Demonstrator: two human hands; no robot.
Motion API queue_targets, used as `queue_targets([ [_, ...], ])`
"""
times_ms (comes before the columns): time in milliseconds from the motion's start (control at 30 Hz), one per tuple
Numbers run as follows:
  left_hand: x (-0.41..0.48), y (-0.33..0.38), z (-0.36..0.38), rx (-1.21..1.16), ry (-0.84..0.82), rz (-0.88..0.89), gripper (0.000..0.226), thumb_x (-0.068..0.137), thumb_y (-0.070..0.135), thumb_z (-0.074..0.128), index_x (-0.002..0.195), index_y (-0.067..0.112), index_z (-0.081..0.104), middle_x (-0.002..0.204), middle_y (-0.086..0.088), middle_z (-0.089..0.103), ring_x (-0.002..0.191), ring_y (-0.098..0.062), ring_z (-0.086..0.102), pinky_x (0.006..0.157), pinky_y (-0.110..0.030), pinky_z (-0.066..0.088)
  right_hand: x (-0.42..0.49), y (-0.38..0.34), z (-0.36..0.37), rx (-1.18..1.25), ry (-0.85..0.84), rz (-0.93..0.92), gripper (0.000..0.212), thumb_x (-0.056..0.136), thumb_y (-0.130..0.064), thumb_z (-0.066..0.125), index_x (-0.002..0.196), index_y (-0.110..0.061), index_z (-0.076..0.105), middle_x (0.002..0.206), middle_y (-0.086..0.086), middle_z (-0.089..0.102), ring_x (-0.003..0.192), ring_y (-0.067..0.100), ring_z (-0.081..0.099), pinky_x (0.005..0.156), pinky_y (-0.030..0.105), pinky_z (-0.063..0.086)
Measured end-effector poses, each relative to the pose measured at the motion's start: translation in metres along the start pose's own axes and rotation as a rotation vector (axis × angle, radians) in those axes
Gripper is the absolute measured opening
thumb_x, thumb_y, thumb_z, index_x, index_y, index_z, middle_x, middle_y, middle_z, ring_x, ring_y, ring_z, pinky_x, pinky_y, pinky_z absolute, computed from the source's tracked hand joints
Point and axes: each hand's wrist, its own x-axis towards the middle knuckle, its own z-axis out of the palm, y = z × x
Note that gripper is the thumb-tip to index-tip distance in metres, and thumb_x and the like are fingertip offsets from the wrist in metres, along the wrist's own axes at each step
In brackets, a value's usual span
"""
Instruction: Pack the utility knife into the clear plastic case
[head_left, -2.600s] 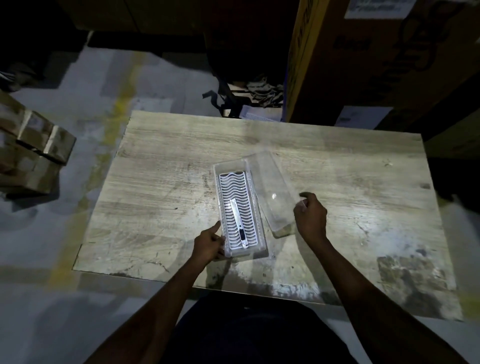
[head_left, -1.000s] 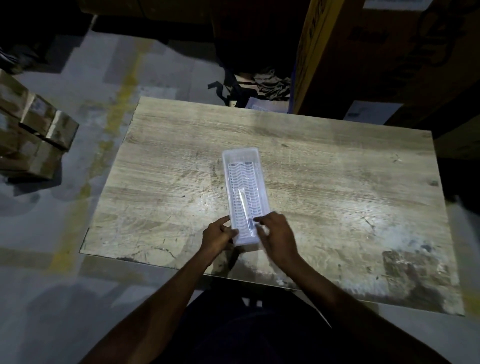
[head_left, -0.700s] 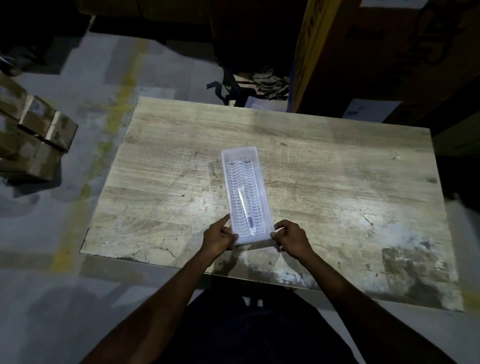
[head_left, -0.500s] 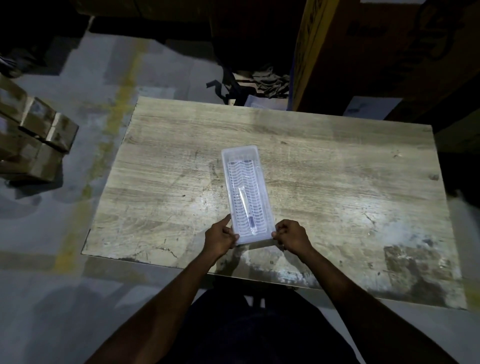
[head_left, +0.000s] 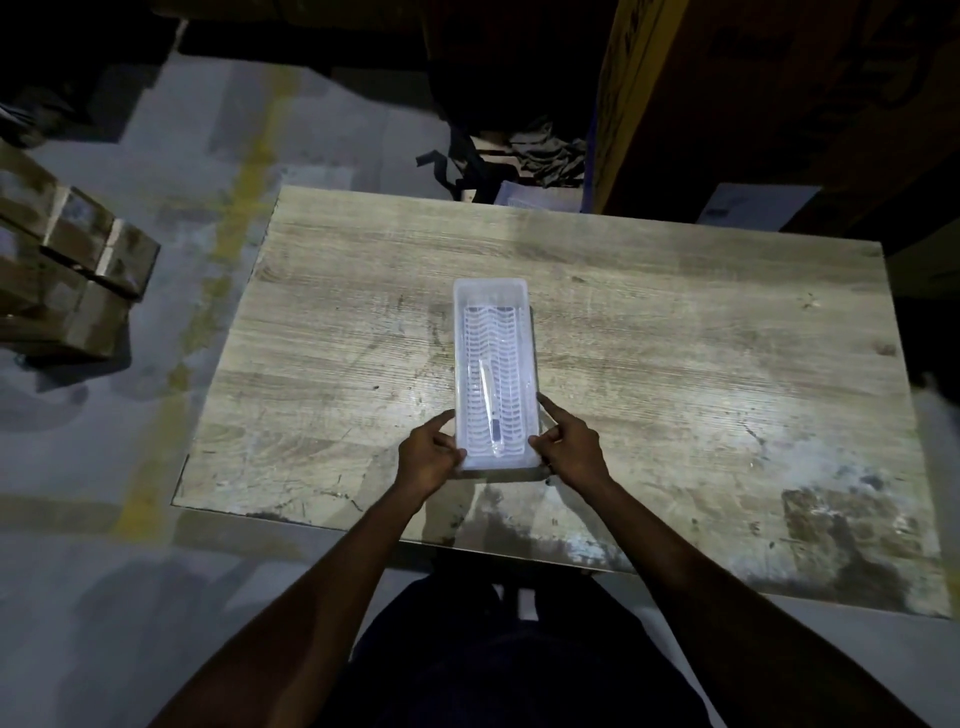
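Note:
The clear plastic case (head_left: 493, 332) lies lengthwise on the wooden table (head_left: 675, 364), its lid down over a ribbed white insert. The slim utility knife (head_left: 490, 410) shows through the lid, lying along the near half of the insert. My left hand (head_left: 428, 457) grips the case's near left corner. My right hand (head_left: 569, 452) grips its near right corner, thumb on the lid's edge.
Stacked cardboard boxes (head_left: 67, 280) stand on the floor to the left. A large brown carton (head_left: 779, 104) rises behind the table's far right edge, with dark straps and clutter (head_left: 514, 156) beside it. A yellow floor line (head_left: 208, 322) runs past the table's left side.
The lid, lying open beside the case at first, is now down over the knife. My right hand moved from the lid's top to the near right corner; both hands now clasp the near end.

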Motion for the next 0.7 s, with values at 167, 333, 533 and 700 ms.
queue_targets([
  [167,0.012,-0.006,-0.025,0.004,0.032,-0.014,0.058,0.077,-0.003,0.066,0.130,0.019,0.056,0.069,0.005,0.059,0.064,-0.007,0.056,0.066,-0.022,0.045,0.002,-0.019,0.027,0.024,0.017,0.041,0.067,0.084,-0.007,0.068,0.142,-0.029,0.042,0.069,0.006,0.062,0.048,0.003,0.059,0.053,0.033,0.059],
  [333,0.023,-0.015,-0.050,0.025,0.076,-0.003,0.057,0.076,-0.002,0.064,0.128,0.022,0.059,0.071,0.006,0.060,0.061,-0.009,0.057,0.064,-0.025,0.044,0.005,-0.034,0.058,0.093,0.022,0.058,0.066,0.085,-0.008,0.067,0.142,-0.030,0.041,0.062,0.001,0.061,0.045,0.009,0.060,0.050,0.041,0.057],
  [533,0.030,-0.018,-0.071,0.087,0.094,0.002,0.060,0.077,-0.002,0.061,0.132,0.022,0.055,0.095,-0.009,0.069,0.082,-0.020,0.062,0.063,-0.023,0.045,0.012,-0.042,0.083,0.025,0.038,-0.003,0.067,0.086,-0.014,0.067,0.145,-0.028,0.038,0.063,0.000,0.063,0.059,0.010,0.061,0.068,0.032,0.056],
  [700,0.024,-0.004,-0.059,0.521,0.126,0.154,0.086,0.080,0.034,0.063,0.150,0.025,0.014,0.150,-0.019,0.033,0.133,-0.038,0.037,0.105,-0.050,0.036,0.003,-0.026,0.062,-0.503,0.228,-0.233,0.060,0.093,-0.039,0.051,0.148,-0.028,0.030,0.127,0.015,0.058,0.118,0.037,0.050,0.096,0.048,0.044],
])
